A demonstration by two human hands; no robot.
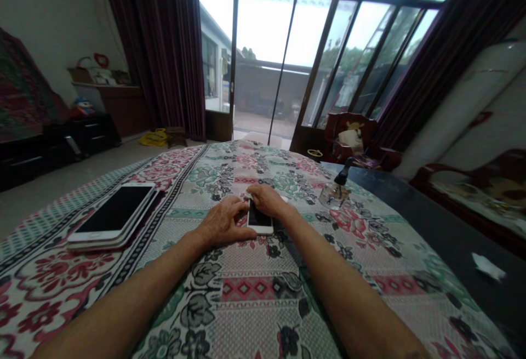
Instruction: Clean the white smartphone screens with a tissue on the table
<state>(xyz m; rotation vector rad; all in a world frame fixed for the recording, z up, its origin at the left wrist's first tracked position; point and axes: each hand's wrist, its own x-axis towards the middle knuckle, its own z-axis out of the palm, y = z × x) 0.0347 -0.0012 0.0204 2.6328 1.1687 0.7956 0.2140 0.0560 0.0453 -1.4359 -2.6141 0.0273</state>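
A white smartphone (260, 229) with a dark screen lies flat on the flowered tablecloth, its upper part hidden under my right hand. My left hand (224, 221) holds it along the left side, thumb at the bottom left corner and fingers bent at the edge. Over the top of the screen, my right hand (267, 201) is closed on a small white piece (249, 195) that looks like tissue or cloth. Most of that piece is covered by the fingers. To the left rests a stack of larger devices, with a white tablet (117, 211) on top.
A clear bottle (333, 195) with a black pump top stands right of my hands. A crumpled white tissue (489, 267) lies on the dark surface (444, 238) at the right. Beyond the tablecloth (246, 263) are a wooden chair (349, 134), curtains and glass doors.
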